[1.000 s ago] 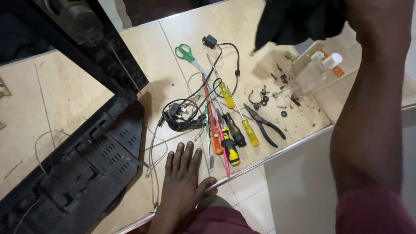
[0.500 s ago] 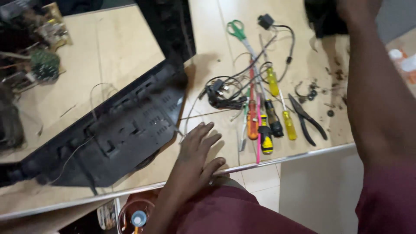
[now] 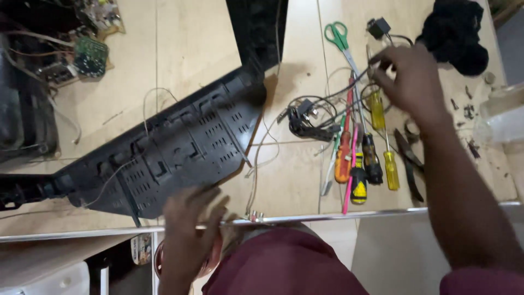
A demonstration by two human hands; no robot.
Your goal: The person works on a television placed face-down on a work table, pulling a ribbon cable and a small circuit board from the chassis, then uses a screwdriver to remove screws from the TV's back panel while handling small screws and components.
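Bench (image 3: 191, 71): R hand (image 3: 412, 82) over screwdrivers (image 3: 376, 142), handles toward edge.

Right hand (image 3: 409, 82) over screwdrivers (image 3: 363, 158); left hand (image 3: 191, 218) at table edge (image 3: 327, 217).

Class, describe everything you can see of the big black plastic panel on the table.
The black plastic panel lies flat and slantwise on the pale tiled table, running from the near left edge up toward the middle. It looks like a moulded back cover, with ribs, recesses and blocks of vent slots. Thin pale wires trail across it. The left hand rests at its near edge.
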